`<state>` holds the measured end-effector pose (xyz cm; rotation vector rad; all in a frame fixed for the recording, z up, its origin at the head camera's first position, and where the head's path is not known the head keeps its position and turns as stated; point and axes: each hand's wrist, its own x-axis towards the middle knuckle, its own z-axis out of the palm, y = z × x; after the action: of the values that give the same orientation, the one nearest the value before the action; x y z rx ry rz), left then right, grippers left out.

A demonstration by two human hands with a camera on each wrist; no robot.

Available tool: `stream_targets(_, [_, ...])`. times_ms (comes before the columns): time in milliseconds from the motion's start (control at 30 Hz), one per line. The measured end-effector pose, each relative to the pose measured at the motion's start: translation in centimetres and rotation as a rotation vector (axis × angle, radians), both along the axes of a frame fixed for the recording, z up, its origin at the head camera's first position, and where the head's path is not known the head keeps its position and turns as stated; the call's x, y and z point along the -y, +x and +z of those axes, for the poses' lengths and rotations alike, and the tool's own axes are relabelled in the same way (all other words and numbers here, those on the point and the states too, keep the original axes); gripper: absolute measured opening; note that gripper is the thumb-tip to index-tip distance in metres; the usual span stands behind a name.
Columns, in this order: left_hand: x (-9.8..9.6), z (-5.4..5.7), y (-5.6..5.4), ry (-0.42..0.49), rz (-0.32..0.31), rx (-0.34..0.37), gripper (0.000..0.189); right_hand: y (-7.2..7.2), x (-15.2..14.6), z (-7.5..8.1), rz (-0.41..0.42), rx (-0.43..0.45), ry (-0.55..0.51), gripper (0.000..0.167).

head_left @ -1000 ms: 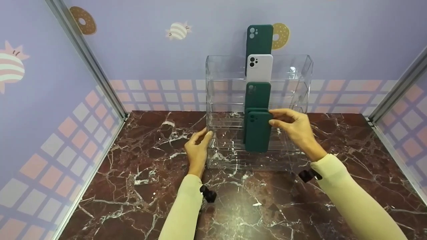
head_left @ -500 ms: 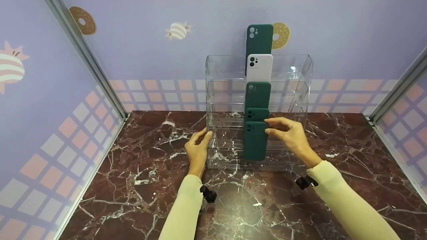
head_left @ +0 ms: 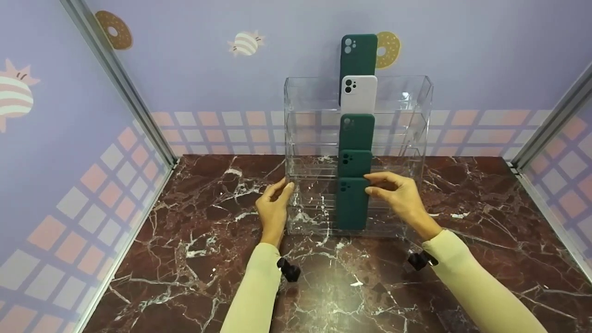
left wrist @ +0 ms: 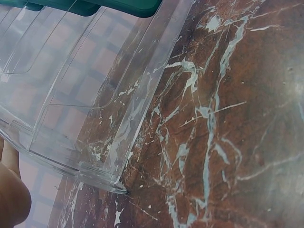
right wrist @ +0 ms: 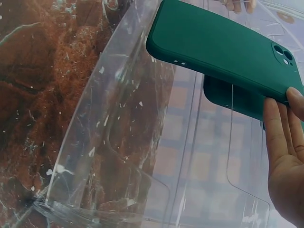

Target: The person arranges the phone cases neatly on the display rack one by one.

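A clear tiered display rack (head_left: 305, 162) stands on the marbled tabletop. My right hand (head_left: 402, 196) pinches the upper right edge of a dark green phone case (head_left: 352, 206) at the front bottom tier, thumb on its face and fingers behind. Just behind it stands another green phone case (head_left: 356, 162). Above rise a green case (head_left: 357, 132), a white phone case (head_left: 359, 95) and a top green case (head_left: 360, 53), all in one column. My left hand (head_left: 273, 208) touches the rack's left side with its fingertips. In the left wrist view that hand (left wrist: 12, 190) is mostly cut off.
A reddish-brown marbled table (head_left: 199, 277) extends around the rack. Behind is a lilac wall (head_left: 185, 64) with printed sweets and checks. A side panel (head_left: 69, 194) closes off the left, and another panel (head_left: 564, 194) the right. The rack's side walls rise at both ends of its tiers.
My right hand has moved down and slightly left, lowering the green phone case along the rack's front. More of the case behind it shows. The left hand stays put.
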<state>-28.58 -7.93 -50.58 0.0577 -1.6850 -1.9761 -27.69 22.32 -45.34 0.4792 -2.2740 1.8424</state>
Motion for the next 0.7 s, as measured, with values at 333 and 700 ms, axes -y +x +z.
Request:
stream_targets(333, [0.0, 0.0, 0.0, 0.012, -0.002, 0.027, 0.030, -0.1, 0.1, -0.2, -0.012, -0.005, 0.002, 0.031])
stream_targets(700, [0.0, -0.1, 0.0, -0.001, 0.009, 0.003, 0.028, 0.0, 0.4, -1.4, -0.013, 0.013, 0.023, 0.031])
